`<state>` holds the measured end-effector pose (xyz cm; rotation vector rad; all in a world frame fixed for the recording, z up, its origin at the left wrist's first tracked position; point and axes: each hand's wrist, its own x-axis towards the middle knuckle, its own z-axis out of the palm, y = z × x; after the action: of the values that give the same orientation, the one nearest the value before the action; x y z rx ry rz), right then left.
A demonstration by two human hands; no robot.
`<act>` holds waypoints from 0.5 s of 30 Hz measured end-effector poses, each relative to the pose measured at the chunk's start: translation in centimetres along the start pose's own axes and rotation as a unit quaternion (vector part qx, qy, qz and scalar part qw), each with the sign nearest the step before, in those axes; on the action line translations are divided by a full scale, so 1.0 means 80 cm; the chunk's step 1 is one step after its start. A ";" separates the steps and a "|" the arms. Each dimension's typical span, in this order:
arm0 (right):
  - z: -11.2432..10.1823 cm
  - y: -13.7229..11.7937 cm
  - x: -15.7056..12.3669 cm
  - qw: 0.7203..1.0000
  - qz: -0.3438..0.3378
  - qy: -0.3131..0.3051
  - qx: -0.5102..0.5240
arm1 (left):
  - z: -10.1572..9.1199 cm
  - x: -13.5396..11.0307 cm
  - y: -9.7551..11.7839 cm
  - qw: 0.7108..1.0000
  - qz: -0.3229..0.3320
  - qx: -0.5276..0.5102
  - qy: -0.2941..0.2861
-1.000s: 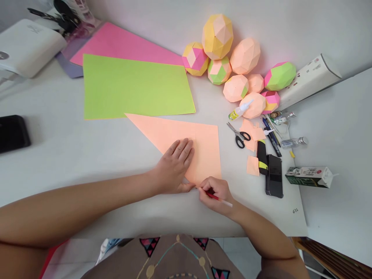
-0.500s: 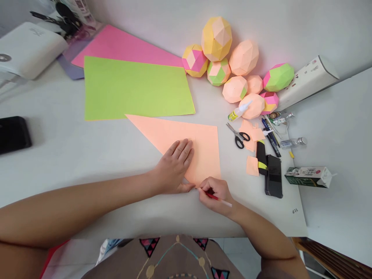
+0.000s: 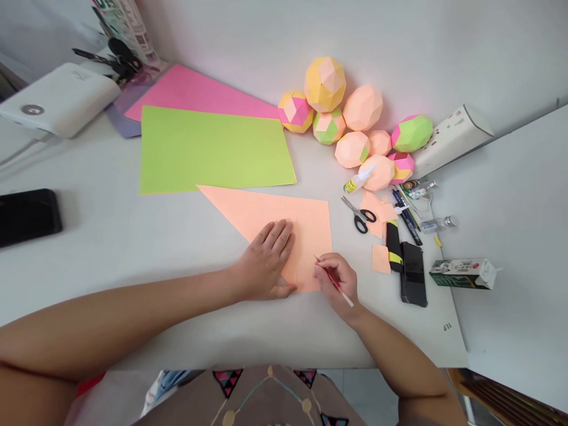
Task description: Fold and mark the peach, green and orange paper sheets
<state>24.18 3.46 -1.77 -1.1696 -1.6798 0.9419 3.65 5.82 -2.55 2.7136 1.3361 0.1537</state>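
Note:
A peach paper triangle (image 3: pixel 284 216) lies on the white table (image 3: pixel 133 248) in front of me. My left hand (image 3: pixel 266 263) rests flat on its lower part, fingers stretched out and together. My right hand (image 3: pixel 338 281) is closed round a thin red pen (image 3: pixel 333 281), whose tip touches the paper near its lower right corner.
Green paper (image 3: pixel 213 148) and pink paper (image 3: pixel 199 92) lie behind. Several paper polyhedra (image 3: pixel 355 127) cluster at the back right, with a glue bottle (image 3: pixel 358 178), scissors (image 3: pixel 357 214), a black phone (image 3: pixel 413 273), a small carton (image 3: pixel 461 273) and a power strip (image 3: pixel 452 139). Another black device (image 3: pixel 26 216) sits far left.
My right hand with the pen has moved up from the paper's bottom tip onto the sheet near its right edge. The view has tilted a little. My left hand stays put.

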 end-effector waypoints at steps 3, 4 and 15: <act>-0.004 0.001 0.002 0.996 -0.036 -0.009 -0.083 | 0.001 -0.001 0.001 1.000 0.003 0.002 0.006; -0.005 0.002 0.003 0.993 -0.051 -0.016 -0.109 | 0.001 -0.001 0.001 1.000 0.004 0.002 0.009; -0.006 0.012 0.010 0.950 -0.189 -0.087 -0.233 | -0.006 0.027 -0.048 0.993 -0.005 -0.035 0.116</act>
<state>24.79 4.52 -2.30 -1.0169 -2.2531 0.4254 1.91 9.88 -2.53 2.6956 1.3700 0.5199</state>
